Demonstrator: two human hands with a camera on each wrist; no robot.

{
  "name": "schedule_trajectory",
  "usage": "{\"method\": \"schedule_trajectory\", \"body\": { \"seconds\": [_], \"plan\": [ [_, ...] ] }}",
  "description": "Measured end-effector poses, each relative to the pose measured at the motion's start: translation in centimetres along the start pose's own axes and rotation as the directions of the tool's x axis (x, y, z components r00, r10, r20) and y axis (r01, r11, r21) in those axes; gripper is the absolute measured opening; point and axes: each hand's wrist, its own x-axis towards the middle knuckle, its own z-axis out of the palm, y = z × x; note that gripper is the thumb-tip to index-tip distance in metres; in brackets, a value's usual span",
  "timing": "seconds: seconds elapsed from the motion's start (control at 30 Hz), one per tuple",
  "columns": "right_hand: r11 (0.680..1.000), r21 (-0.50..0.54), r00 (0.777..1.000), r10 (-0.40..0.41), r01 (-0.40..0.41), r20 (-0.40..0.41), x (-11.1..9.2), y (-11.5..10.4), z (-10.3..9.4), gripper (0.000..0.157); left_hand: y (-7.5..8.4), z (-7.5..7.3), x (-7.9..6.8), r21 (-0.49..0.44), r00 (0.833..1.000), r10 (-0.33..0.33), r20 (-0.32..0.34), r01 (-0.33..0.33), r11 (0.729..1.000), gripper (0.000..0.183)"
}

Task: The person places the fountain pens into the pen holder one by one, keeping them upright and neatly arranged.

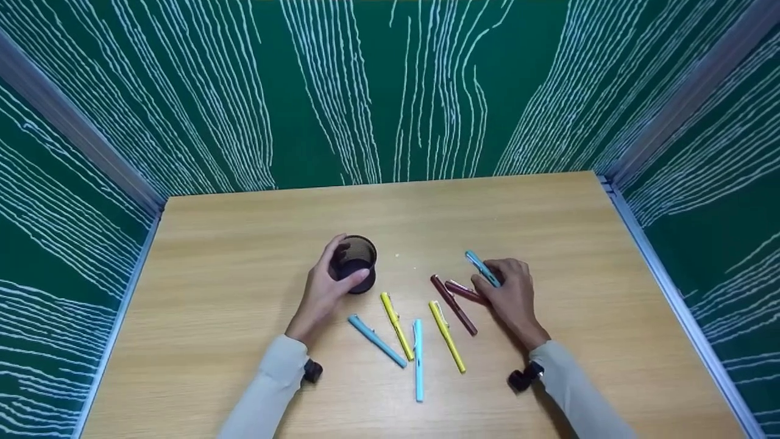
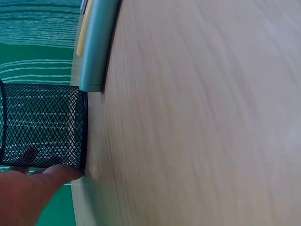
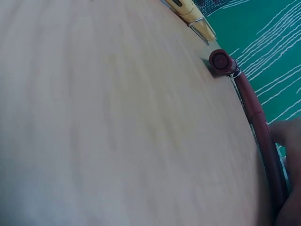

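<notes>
My left hand [image 1: 320,289] holds a black mesh pen cup [image 1: 361,250] by its left side, the thumb along the near wall. In the left wrist view the mesh cup [image 2: 42,122] stands with its base at the table. My right hand [image 1: 513,296] pinches a teal pen [image 1: 479,264] between thumb and fingers, its far end pointing up and left. A maroon pen [image 1: 463,291] lies partly under that hand, its other end hidden. Beside it is a second maroon pen [image 1: 453,305]. In the right wrist view, a maroon pen [image 3: 251,106] runs alongside the fingers.
Between the hands lie a yellow pen [image 1: 397,326], another yellow pen [image 1: 447,336], a light blue pen [image 1: 418,360] and a grey-blue pen [image 1: 376,340]. The wooden table [image 1: 244,244] meets green walls [image 1: 323,91] with white wavy lines at its back and sides.
</notes>
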Motion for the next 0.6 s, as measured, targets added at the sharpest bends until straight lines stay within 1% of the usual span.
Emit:
{"method": "schedule_trajectory", "body": {
  "seconds": [0.1, 0.37, 0.5, 0.6],
  "plan": [
    [1.000, -0.008, 1.000, 0.003, -0.003, -0.009, 0.03, 0.09, 0.21, 0.036, -0.05, -0.01, -0.04, 0.025, 1.000, -0.001, -0.005, 0.001, 1.000, 0.091],
    [1.000, 0.010, 0.999, -0.029, 0.029, -0.021, 0.29, 0.15, 0.17, 0.022, -0.29, 0.04, 0.01, 0.024, 1.000, 0.005, -0.011, -0.005, 1.000, 0.091],
    [0.999, 0.038, 0.999, -0.036, 0.037, -0.028, 0.15, 0.17, 0.22, 0.019, -0.25, -0.01, -0.05, 0.023, 1.000, 0.000, -0.004, 0.000, 1.000, 0.091],
    [0.997, 0.071, 0.999, -0.023, 0.025, -0.030, 0.04, 0.07, 0.19, 0.018, -0.25, -0.06, -0.01, 0.026, 1.000, -0.004, -0.003, 0.004, 1.000, 0.092]
  ]
}}
